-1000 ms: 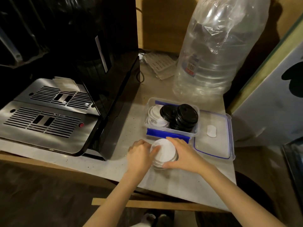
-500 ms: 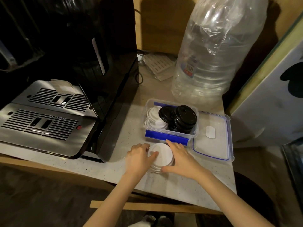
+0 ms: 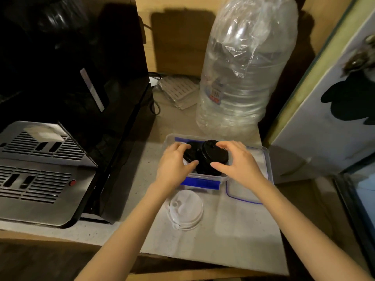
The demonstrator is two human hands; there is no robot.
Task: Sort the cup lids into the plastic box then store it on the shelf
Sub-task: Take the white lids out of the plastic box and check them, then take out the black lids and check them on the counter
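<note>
A clear plastic box (image 3: 203,176) with blue clips stands on the counter and holds two stacks of black cup lids (image 3: 211,156). My left hand (image 3: 174,162) curls over the left black stack, thumb at its front edge. The taller right stack sits between the thumb and fingers of my right hand (image 3: 238,160). A stack of white cup lids (image 3: 185,209) lies on the counter just in front of the box, with neither hand on it. Whatever fills the box's left part is hidden under my left hand.
The box's own cover (image 3: 248,192), clear with a blue seal, lies flat to the right of the box. A large plastic water bottle (image 3: 243,78) stands behind it. A black coffee machine with a steel drip tray (image 3: 38,169) fills the left. A white panel (image 3: 324,110) walls the right.
Both hands have let go of the white lid stack on the counter and moved forward into the box, onto the black lids. The white stack stays in front of the box.
</note>
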